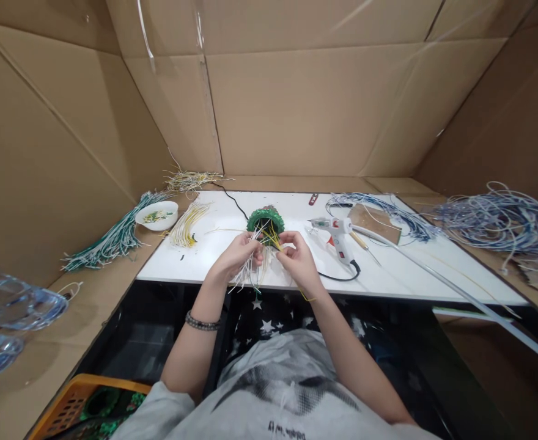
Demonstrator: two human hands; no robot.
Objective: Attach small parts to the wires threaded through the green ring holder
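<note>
A green, bumpy, hollow piece [266, 214] lies at the middle of the white board, its dark opening toward me. White and yellow strands run out of that opening. My left hand [236, 256] is closed around a bunch of white strands [249, 270], whose loose ends hang past the board's front edge. Yellow strands [274, 237] are pinched between the thumb and fingers of my right hand [300, 260], just right of the opening. One yellow end dangles below that wrist. Both hands are in front of the green piece; whether either touches it I cannot tell.
A glue gun [337, 235] with a black cord lies to the right, beside an awl [359, 241] and a cardboard piece [374, 224]. Blue-white strands [502, 223] heap at far right. Left are yellow-white strands [189, 225], a white bowl [168, 209] and green-white strands [117, 235]. Cardboard walls surround the board.
</note>
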